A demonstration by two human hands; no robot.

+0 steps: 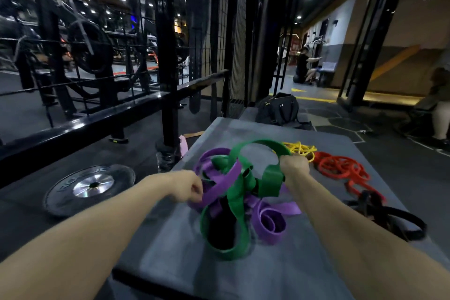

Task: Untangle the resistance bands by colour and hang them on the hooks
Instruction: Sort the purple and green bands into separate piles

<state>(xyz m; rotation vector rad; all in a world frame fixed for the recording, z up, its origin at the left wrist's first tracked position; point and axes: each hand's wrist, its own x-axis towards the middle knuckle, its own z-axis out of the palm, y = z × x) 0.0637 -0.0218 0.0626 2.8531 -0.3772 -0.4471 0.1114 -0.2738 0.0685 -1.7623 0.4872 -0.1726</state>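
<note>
A tangle of wide green bands [239, 192] and purple bands [270, 223] lies in the middle of a grey padded platform [267, 275]. My left hand [188, 186] pinches a purple band at the tangle's left side. My right hand [294, 165] grips a green band and holds its loop up above the platform. Thin yellow bands [300, 148] lie in a heap at the far side, red bands [341, 168] to their right, and black bands [389, 217] at the right edge. No hooks are visible.
A weight plate [90, 186] lies on the floor left of the platform. A black rack with a mesh panel [229, 31] stands behind. A black bag [277, 108] sits beyond the platform's far edge. People are at the far right.
</note>
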